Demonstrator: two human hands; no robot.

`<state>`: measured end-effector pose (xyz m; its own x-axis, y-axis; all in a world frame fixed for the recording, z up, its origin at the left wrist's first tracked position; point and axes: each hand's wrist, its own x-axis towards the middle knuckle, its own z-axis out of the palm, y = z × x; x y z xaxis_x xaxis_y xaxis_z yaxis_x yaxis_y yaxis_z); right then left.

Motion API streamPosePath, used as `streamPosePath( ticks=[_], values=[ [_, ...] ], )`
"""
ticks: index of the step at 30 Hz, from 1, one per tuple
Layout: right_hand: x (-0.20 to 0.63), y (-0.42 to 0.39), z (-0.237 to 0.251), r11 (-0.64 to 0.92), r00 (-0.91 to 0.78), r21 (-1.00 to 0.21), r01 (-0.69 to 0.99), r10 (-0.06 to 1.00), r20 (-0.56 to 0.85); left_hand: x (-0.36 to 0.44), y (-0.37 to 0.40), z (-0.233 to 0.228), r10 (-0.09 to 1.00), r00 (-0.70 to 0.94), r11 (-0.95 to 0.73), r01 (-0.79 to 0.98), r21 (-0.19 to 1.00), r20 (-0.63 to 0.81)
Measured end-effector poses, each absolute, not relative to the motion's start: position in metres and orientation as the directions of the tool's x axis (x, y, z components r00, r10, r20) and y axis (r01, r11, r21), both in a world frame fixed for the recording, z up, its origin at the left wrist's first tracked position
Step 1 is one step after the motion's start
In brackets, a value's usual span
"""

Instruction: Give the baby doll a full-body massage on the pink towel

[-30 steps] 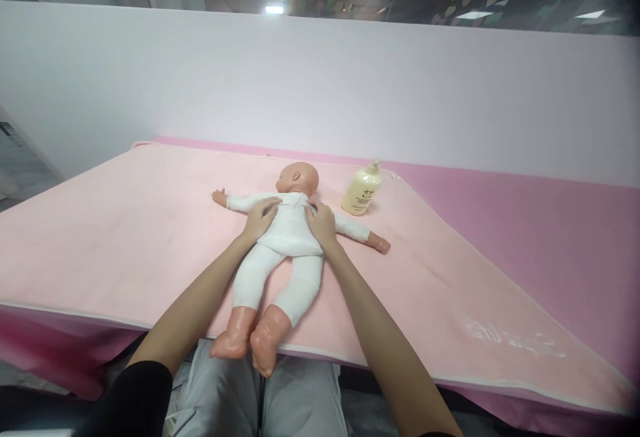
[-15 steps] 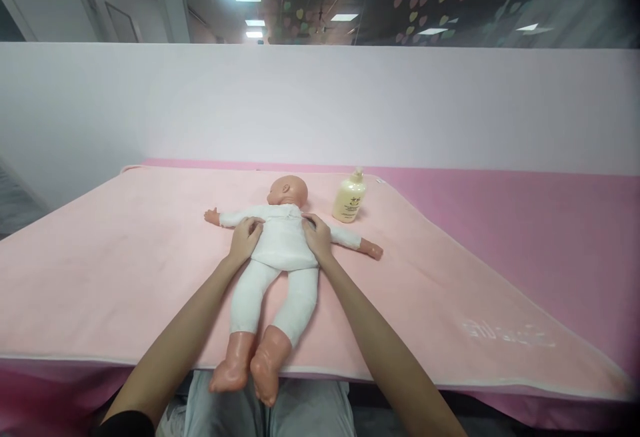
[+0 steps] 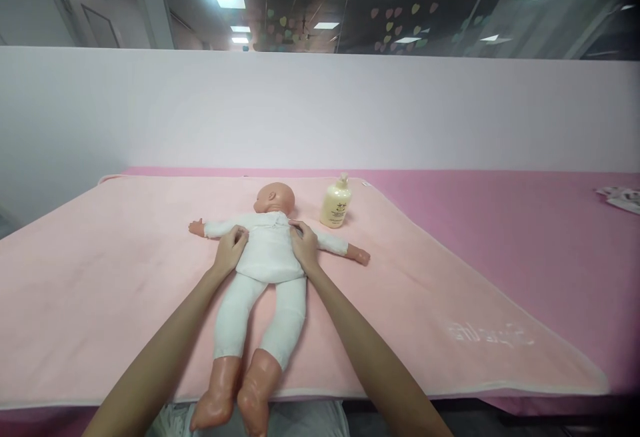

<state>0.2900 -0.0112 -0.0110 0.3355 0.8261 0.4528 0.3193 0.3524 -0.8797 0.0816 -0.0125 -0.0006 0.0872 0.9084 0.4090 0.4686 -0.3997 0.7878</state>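
Your forearms run off the bottom edge, so nothing above the elbows shows, and the doll's (image 3: 265,257) feet hang past the near edge of the pale pink blanket (image 3: 100,277) over your lap. The doll's face is turned away to the left and cannot be made out. Your left hand (image 3: 230,250) rests on the doll's left flank with fingers curled onto the white suit near the shoulder; your right hand (image 3: 304,247) lies on the opposite flank, fingers bent against the chest. Both press on the cloth without closing around anything, and the palms are hidden. The doll lies on its back, arms spread, in the middle of the blanket. The cream pump bottle (image 3: 336,202) stands just beside the head; its label carries a small dark emblem and lines too fine to read. White embossed lettering (image 3: 493,333) on the blanket's right part is illegible. A patterned cloth (image 3: 620,198) is cut off at the right edge. Compared with half a second ago, your hands sit slightly farther out toward the doll's sides, and the view has swung right.
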Motion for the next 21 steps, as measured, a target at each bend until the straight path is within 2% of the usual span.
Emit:
streamPosePath(
  ticks=[21],
  values=[
    [0.2918, -0.0092, -0.0119, 0.33, 0.349, -0.886, 0.327, 0.829, 0.438, 0.0834, -0.014, 0.0009, 0.925, 0.079, -0.362, 0.488, 0.795, 0.373]
  ],
)
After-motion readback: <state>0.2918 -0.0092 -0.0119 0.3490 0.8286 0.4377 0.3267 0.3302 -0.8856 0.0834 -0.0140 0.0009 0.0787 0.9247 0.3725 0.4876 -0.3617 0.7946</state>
